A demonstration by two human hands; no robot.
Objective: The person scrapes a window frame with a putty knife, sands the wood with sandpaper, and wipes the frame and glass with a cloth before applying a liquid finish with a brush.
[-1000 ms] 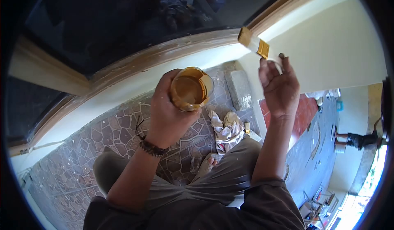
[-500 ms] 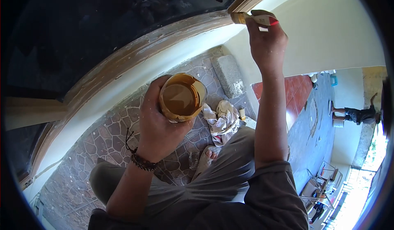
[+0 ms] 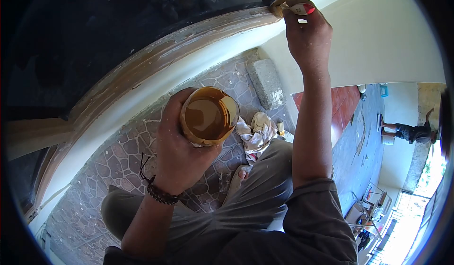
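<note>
One cup — one brush — one rag.

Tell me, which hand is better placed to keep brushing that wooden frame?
Probably the right hand: it holds the paintbrush against the wooden frame. The left hand is lower, gripping the stain cup.

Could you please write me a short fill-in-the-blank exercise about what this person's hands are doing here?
1. The left hand holds an open cup of ____ liquid.
2. The right hand presses a paintbrush against the wooden ____ of the window.
3. A crumpled ____ lies on the stone floor below the cup.
4. A braided ____ circles the left wrist.

Missing words: brown; frame; cloth; bracelet
</note>
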